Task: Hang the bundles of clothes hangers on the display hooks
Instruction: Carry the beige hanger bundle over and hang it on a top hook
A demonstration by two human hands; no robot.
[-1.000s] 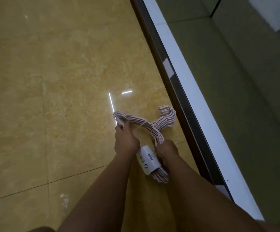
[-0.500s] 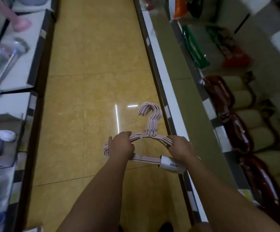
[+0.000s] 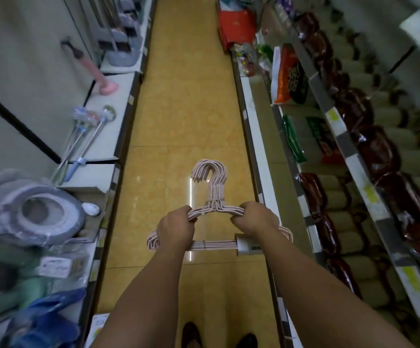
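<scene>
Our left hand (image 3: 176, 231) and right hand (image 3: 253, 217) each curl their fingers around a shoulder of the hanger bundle (image 3: 215, 197). We hold it above the aisle floor (image 3: 191, 96), hooks pointing away.

Left hand (image 3: 176, 229) hides hanger bundle's (image 3: 214, 197) left shoulder; label (image 3: 248, 247) print unreadable; right shelf goods (image 3: 380, 156) blurred; shoes (image 3: 191, 335) cut off at bottom edge.

No text can be read for certain. The orange-and-black plastic bag (image 3: 289, 77) on the right-hand shelf carries large pale characters too blurred to make out, and the grey paper band (image 3: 248, 245) round the pink wire hanger bundle (image 3: 214, 197) shows only a dark smudge.
</scene>
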